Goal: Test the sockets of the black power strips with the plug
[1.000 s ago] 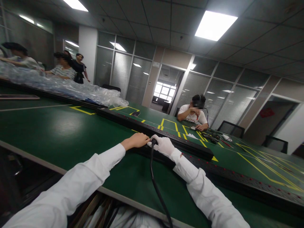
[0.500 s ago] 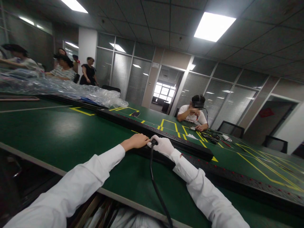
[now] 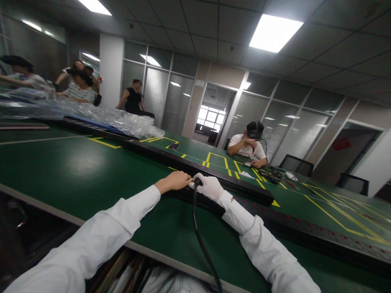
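Observation:
My right hand [image 3: 210, 188], in a white glove, is closed around the black plug-like end [image 3: 198, 182] of a thick black cable [image 3: 197, 230]. The cable hangs down over the near table edge. My bare left hand [image 3: 175, 180] is closed at the left end of a long black power strip [image 3: 293, 225], its fingertips close to the gloved ones. Red dots run along this strip, which stretches away to the right. Behind it lies a second long black strip [image 3: 238, 184]. My fingers hide how the cable end meets the near strip.
Clear plastic wrapping [image 3: 122, 121] covers items at the far left of the green table [image 3: 76, 167]. A phone-like dark object [image 3: 174, 146] lies beyond the strips, among yellow tape marks. Across the table a seated person [image 3: 248, 146] has cables and tools [image 3: 270, 176] nearby.
My hands, the cable and the strips have stayed put. In the background a standing person in black has moved to the right, and another person behind the wrapping has shifted.

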Motion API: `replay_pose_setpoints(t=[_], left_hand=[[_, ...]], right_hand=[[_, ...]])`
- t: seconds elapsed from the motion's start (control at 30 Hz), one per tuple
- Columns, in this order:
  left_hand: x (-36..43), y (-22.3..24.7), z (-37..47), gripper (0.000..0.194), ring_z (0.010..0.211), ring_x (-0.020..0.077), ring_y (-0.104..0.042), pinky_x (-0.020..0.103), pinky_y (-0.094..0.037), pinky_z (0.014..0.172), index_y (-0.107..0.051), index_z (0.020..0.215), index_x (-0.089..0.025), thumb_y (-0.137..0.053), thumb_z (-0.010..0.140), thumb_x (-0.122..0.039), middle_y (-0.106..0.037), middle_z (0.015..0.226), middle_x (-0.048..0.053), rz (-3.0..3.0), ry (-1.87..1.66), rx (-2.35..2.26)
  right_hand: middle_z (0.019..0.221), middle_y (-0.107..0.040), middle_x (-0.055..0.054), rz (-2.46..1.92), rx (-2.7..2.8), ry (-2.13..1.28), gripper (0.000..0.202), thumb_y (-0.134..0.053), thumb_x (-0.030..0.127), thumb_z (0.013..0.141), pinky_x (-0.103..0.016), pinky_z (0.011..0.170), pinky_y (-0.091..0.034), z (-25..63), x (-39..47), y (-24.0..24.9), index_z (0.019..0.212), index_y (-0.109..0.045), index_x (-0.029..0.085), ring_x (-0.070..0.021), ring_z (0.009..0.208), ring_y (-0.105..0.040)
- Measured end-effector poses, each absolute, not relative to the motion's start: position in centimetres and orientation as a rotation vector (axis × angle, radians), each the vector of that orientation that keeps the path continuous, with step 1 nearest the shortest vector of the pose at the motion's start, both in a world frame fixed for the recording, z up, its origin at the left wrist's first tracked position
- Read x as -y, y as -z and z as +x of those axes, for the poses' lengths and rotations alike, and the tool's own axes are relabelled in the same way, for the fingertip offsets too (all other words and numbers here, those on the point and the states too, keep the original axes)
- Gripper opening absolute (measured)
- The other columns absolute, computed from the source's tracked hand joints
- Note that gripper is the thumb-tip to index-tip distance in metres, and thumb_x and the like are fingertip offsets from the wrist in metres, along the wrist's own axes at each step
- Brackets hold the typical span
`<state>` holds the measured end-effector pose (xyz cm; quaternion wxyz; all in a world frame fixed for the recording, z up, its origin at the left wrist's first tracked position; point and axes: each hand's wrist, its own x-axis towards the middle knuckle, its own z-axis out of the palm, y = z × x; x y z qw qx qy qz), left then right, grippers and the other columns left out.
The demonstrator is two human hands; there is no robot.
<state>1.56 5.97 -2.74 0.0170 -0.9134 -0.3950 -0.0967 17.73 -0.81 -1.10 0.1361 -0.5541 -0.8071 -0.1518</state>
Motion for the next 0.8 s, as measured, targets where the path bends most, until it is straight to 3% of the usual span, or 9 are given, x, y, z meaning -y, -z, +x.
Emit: replay_pose_setpoints(t=[0.4,0.8], left_hand=[[-5.71,2.54,1.37,0.043,0.084,0.0238,-0.06,0.032,-0.043,0.071,-0.062,0.084,-0.018,-0.024,0.086,-0.039,-0.065,0.091,0.011,-2.853,0.295,1.24],[-6.03,2.79,1.61,0.045,0.084,0.024,-0.06,0.032,-0.044,0.07,-0.062,0.082,-0.017,-0.024,0.086,-0.042,-0.064,0.091,0.011,-2.839,0.29,1.259]], right_hand=[[0.06,-0.057,0.004,-1.639,2.305,0.313,0.032,-0.042,0.053,0.079,-0.019,0.053,-0.027,17.56,0.63,1.01,0.094,-0.054,0.027,-0.011,0.057,-0.053],[0.068,-0.063,0.001,-1.568,2.289,0.436,0.036,-0.048,0.055,0.073,-0.02,0.056,-0.031,17.47,0.89,1.24,0.094,-0.056,0.026,-0.0134,0.066,-0.058]])
